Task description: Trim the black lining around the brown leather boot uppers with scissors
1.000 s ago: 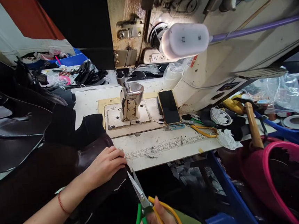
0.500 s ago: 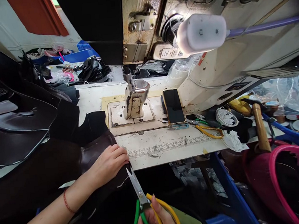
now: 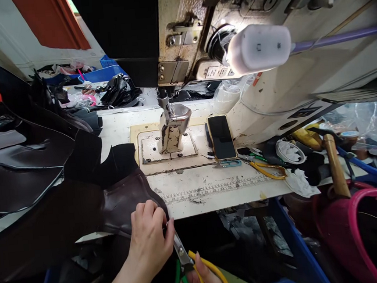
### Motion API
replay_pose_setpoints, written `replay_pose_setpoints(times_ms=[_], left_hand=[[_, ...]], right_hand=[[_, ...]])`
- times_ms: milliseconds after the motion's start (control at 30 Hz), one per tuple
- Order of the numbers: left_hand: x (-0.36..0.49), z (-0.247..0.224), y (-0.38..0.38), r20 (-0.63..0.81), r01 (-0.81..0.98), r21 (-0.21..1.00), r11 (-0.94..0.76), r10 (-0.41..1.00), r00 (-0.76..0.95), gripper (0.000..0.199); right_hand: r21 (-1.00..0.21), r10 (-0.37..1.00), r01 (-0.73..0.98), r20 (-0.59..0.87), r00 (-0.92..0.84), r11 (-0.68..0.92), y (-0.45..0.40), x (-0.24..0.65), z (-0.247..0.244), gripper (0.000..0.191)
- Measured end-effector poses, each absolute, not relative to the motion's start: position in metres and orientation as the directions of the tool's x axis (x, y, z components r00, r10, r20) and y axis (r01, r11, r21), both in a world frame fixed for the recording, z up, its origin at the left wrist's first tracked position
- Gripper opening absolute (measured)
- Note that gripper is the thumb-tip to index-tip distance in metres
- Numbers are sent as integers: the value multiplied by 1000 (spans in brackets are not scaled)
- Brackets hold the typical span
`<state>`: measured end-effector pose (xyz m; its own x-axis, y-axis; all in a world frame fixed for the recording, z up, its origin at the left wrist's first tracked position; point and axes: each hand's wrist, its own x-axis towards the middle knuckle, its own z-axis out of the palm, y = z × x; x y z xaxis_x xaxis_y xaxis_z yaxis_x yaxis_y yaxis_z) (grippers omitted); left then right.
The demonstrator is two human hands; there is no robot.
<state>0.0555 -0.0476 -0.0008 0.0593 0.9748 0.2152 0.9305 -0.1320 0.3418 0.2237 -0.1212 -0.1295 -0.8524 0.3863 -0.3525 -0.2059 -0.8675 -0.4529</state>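
My left hand [image 3: 152,239] is bent over the edge of a dark brown leather piece [image 3: 123,200], fingers curled with the thumb beside them at the edge. My right hand [image 3: 209,280], low in the view, grips scissors [image 3: 181,250] with one green and one yellow handle. Their blades point up and left toward my left hand, which hides the tips. Whether the blades touch the leather I cannot tell. Part of the leather lies on the sewing machine table [image 3: 210,203], and part hangs over its front edge.
Ahead stands the sewing machine post [image 3: 173,129] under a lit lamp [image 3: 259,49]. A phone [image 3: 221,137] lies right of it, near yellow-handled scissors [image 3: 266,170]. More leather [image 3: 23,173] is heaped at left. A hammer [image 3: 335,164] and pink bucket [image 3: 353,219] are at right.
My left hand has come down and nearer the scissors along the leather's edge, its fingers now more curled. The blade tips, visible before, are now covered. The whole view has shifted slightly.
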Motion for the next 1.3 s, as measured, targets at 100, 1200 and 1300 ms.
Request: replay_pose_setpoints(times_ms=[100,1200,1300], left_hand=[[58,-6,-47,242,928,356,-106,970,18,16],[37,18,-60,68,896,441,50,994,-90,26],[40,7,-55,108,874,484,-30,994,-26,16]], right_hand=[[-476,380,-187,-350,-856,-859,-121,223,-135,105],[-358,264,-111,-415,-871,-927,-81,239,-78,77],[-482,321,-61,-479,-817,-874,-90,247,-86,79]])
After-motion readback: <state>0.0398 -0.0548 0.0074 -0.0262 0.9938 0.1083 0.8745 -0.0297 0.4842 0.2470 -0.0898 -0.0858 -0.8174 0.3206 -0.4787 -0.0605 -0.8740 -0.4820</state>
